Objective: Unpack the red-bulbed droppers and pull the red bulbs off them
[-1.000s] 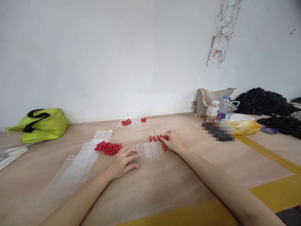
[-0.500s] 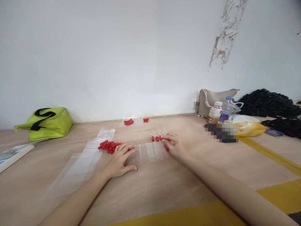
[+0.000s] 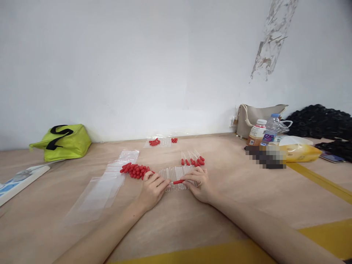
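Observation:
In front of me a red rubber dropper bulb (image 3: 178,182) is pinched in the fingers of my right hand (image 3: 200,183). My left hand (image 3: 155,189) grips a thin clear dropper tube, mostly hidden by the fingers, whose end meets the bulb. Beneath both hands lies a row of clear tubes (image 3: 178,172). A heap of loose red bulbs (image 3: 136,171) sits beside my left hand. Just beyond my right hand several droppers (image 3: 194,159) fitted with red bulbs lie with their tubes pointing away.
Clear zip bags (image 3: 99,190) lie flat at the left. By the wall is a bag with more tubes and bulbs (image 3: 163,142). A green bag (image 3: 67,143) and a power strip (image 3: 24,181) stand at far left; bottles (image 3: 257,132) and a yellow tissue pack (image 3: 302,152) at right.
My right hand has come nearer from the finished-looking droppers, bringing a bulb to my left hand. My left hand has closed on a tube and shifted right. The view has turned slightly left.

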The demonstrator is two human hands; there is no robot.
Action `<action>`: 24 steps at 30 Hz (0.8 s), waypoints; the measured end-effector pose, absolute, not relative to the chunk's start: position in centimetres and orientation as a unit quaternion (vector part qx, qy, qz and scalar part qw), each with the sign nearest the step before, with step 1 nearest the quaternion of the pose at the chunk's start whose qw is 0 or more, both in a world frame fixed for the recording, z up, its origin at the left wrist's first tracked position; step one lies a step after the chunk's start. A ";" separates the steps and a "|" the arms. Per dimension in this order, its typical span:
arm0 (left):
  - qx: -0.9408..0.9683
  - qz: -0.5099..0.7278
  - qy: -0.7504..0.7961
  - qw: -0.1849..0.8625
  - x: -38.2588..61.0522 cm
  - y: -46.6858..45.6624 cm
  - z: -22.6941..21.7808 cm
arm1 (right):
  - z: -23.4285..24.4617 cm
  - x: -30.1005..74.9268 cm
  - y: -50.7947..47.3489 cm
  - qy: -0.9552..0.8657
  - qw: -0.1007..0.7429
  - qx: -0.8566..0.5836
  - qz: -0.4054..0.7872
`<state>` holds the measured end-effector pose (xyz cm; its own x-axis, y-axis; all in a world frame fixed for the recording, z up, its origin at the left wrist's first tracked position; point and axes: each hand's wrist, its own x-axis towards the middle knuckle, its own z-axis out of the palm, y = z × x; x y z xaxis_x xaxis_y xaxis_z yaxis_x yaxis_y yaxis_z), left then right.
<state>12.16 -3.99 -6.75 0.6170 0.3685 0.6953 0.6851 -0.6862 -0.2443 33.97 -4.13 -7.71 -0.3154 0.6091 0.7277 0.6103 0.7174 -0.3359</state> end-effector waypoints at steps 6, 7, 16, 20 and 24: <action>-0.882 -0.281 -0.274 0.261 12.1 -4.3 -6.9 | -8.0 33.3 -4.0 -0.829 0.444 -0.325 -0.100; -0.885 -0.283 -0.269 0.255 12.1 -4.4 -6.8 | -8.2 33.2 -4.0 -0.832 0.439 -0.320 -0.114; -0.893 -0.307 -0.240 0.224 11.7 -5.2 -6.6 | -8.0 33.4 -4.6 -0.861 0.396 -0.290 -0.132; -0.897 -0.307 -0.233 0.218 11.7 -5.2 -6.6 | -8.1 33.6 -4.6 -0.866 0.388 -0.285 -0.137; -0.896 -0.308 -0.231 0.220 11.7 -5.2 -6.7 | -8.3 33.8 -4.7 -0.866 0.397 -0.273 -0.133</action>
